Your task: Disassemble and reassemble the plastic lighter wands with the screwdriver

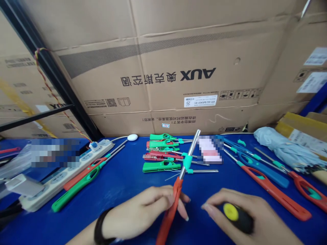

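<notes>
My left hand [138, 212], with a dark band at the wrist, grips a red long-nosed lighter [168, 216] around its body. The lighter tilts upward, its metal tube and green collar pointing away from me. In my right hand [263, 221] is a screwdriver [238, 217], of which only the black handle with a yellow end shows; the rest is hidden. The two hands are apart. Beyond them lie several green and red lighter halves [159, 166] with metal tubes. To the right rest a red lighter [276, 192] and a blue lighter [268, 170].
On the left a white power strip [57, 180] carries a white charger [24, 187], with a green lighter [76, 190] alongside. A folded pale-blue umbrella [288, 148] lies at the right. A large cardboard box [163, 44] stands behind the blue table [122, 177].
</notes>
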Tool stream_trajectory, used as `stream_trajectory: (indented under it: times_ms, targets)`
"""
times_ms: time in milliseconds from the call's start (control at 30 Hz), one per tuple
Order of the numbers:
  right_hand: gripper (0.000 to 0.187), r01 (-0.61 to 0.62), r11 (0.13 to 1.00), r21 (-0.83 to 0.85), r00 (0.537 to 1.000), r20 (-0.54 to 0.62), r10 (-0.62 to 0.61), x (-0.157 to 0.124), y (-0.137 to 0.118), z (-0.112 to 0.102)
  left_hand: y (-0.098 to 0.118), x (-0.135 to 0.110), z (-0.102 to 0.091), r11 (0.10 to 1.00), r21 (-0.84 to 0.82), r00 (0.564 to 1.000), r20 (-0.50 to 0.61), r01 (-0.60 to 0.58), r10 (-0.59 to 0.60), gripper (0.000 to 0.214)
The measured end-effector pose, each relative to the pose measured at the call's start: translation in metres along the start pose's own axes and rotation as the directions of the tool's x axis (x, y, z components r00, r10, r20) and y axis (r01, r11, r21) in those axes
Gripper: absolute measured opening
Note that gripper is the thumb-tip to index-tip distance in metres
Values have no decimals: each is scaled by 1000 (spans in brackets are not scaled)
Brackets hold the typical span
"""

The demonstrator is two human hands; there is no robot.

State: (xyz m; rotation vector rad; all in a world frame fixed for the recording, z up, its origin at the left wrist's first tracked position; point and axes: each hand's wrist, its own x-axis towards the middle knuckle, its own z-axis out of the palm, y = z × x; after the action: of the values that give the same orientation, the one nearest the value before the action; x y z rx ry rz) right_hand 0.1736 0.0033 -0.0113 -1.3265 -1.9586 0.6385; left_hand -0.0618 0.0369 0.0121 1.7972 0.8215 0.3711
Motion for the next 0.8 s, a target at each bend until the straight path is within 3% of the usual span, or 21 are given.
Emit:
stream_trajectory:
  times_ms: [100, 167, 267, 400, 600, 800]
  targets:
    - [25, -274, 927, 255, 954, 193, 229, 8, 6, 21, 1, 15, 5, 986, 167, 1000, 19, -23, 21, 31]
    - [35, -414, 825, 385, 899, 315, 304, 10, 13, 33, 1, 21, 10, 969, 245, 999, 45, -3, -8, 27]
    - [40, -545, 696, 467, 834, 387, 393, 10, 19, 42, 2, 25, 16, 940, 341, 998, 46, 24, -42, 19]
    - [38, -625, 612, 484, 778, 448, 440, 9, 19, 42, 6, 27, 22, 897, 436, 997, 0, 69, -77, 12]
    - [38, -637, 535, 556, 771, 470, 429, 8, 11, 39, 9, 30, 34, 838, 526, 989, -114, 142, -96, 3]
    - [38, -645, 476, 598, 764, 477, 435, 8, 7, 34, 4, 34, 28, 894, 437, 995, -46, 96, -84, 11]
